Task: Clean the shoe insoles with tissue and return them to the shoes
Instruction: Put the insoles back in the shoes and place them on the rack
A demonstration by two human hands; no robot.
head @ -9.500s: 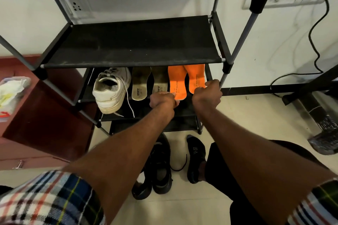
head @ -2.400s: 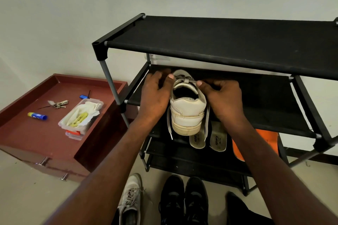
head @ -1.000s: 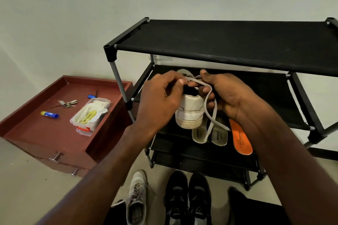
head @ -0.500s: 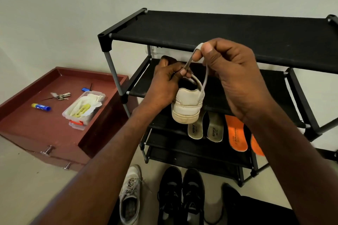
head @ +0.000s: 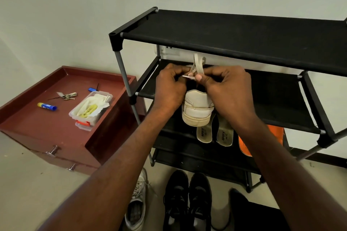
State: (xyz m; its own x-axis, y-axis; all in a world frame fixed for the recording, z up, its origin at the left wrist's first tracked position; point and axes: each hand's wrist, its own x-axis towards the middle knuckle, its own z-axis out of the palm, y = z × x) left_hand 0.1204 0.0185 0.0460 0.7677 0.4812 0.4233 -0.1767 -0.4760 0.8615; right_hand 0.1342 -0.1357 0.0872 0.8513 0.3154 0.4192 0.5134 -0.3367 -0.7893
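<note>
- While I watch, the black shoe rack [head: 234, 32] carries two beige insoles [head: 204, 134] printed "sparx".
- White shoe [head: 197, 109] sits on its middle shelf.
- My left hand [head: 169, 90] and right hand [head: 225, 88] each pinch its lace [head: 197, 63].

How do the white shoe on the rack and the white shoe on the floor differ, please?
The white shoe on the rack rests heel-out on the middle shelf with both hands pinching its laces; the white shoe on the floor lies untouched beside the black shoes, laces loose. Both are white lace-up sneakers.
</note>
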